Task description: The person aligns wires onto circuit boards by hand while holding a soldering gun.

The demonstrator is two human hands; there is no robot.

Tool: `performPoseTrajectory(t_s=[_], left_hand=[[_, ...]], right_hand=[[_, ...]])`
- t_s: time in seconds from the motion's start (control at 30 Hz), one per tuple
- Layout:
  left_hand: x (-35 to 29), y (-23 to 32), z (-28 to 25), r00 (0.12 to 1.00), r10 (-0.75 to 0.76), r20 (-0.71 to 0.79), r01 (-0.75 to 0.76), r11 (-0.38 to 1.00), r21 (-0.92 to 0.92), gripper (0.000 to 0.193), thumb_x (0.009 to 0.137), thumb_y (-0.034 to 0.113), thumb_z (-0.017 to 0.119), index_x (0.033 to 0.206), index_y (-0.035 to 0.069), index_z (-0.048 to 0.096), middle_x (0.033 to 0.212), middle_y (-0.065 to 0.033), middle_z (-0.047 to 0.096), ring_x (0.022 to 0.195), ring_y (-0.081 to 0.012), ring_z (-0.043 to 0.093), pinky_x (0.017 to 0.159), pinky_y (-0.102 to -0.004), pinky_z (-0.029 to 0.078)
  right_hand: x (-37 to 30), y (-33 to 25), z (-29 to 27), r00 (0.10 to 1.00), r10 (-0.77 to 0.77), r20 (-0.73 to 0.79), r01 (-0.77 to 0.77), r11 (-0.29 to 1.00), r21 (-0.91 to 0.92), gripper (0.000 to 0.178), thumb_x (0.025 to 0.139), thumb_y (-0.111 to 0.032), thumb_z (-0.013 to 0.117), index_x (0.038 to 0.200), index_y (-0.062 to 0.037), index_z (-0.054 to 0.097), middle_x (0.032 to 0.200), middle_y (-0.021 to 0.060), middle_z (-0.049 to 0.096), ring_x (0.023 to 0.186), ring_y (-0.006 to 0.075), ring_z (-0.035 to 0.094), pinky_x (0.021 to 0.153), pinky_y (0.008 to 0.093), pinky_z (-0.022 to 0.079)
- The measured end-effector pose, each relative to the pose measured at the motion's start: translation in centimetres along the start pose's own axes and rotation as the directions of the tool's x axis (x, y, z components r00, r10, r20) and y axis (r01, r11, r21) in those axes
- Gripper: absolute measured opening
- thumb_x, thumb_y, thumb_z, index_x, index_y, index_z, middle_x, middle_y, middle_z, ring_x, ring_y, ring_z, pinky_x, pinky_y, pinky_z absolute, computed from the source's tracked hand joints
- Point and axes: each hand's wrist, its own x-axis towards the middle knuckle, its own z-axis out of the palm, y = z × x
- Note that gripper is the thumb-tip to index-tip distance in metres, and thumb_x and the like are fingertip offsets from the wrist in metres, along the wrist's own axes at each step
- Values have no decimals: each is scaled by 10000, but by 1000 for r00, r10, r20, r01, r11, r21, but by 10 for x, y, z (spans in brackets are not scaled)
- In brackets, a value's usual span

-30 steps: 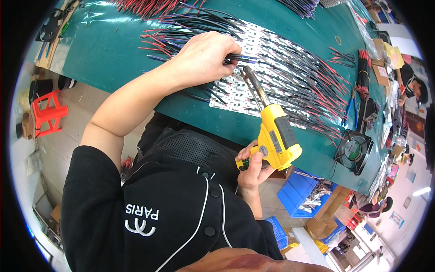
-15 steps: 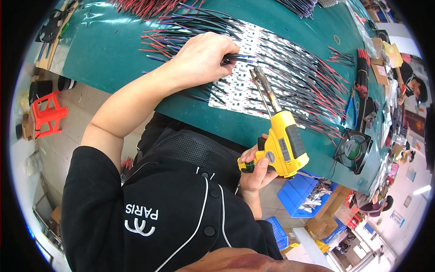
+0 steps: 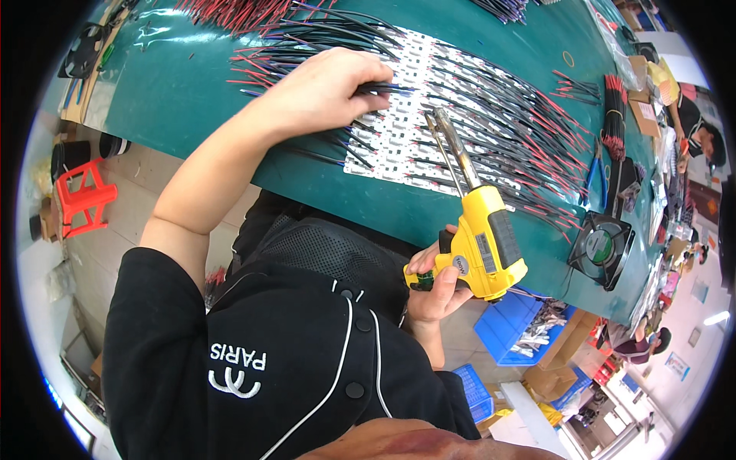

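Observation:
My left hand is closed in a pinch on a black wire, whose end lies over the white circuit boards. These boards form a flat panel, with several black and red wires fanning out to both sides. In my right hand is a yellow soldering gun, gripped by its handle. Its metal tip and thin feed tube point up at the boards, a little right of my left fingers. Whether the tip touches a board, I cannot tell.
A bundle of red and black wires, blue-handled pliers and a black fan lie at the right of the green table. Below stands a blue bin. A red stool is at left; people work at far right.
My left hand has shifted slightly left and away with the wire. The soldering gun stays in my right hand, its tip now a bit farther from the left fingers.

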Motion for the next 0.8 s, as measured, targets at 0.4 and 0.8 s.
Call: performPoseTrajectory(t_s=[0.4, 0.8], left_hand=[[-1, 21, -34, 916, -110, -386, 62, 989, -132, 142, 919, 120, 516, 966, -1, 572, 860, -38, 599, 779, -106, 524, 713, -230, 428], [-7, 19, -3, 984, -99, -146, 74, 983, -167, 161, 814, 54, 608, 963, 9, 566, 639, -38, 507, 579, -122, 457, 558, -268, 397]], right_hand=[[-2, -3, -5, 1000, 2, -26, -3, 1000, -14, 531, 848, -310, 531, 1156, 102, 399, 609, 55, 455, 495, 117, 449, 474, 235, 422], [-6, -3, -8, 1000, 6, -8, -6, 1000, -3, 537, 851, -311, 538, 1156, 107, 395, 601, 62, 457, 477, 114, 437, 457, 228, 412]])
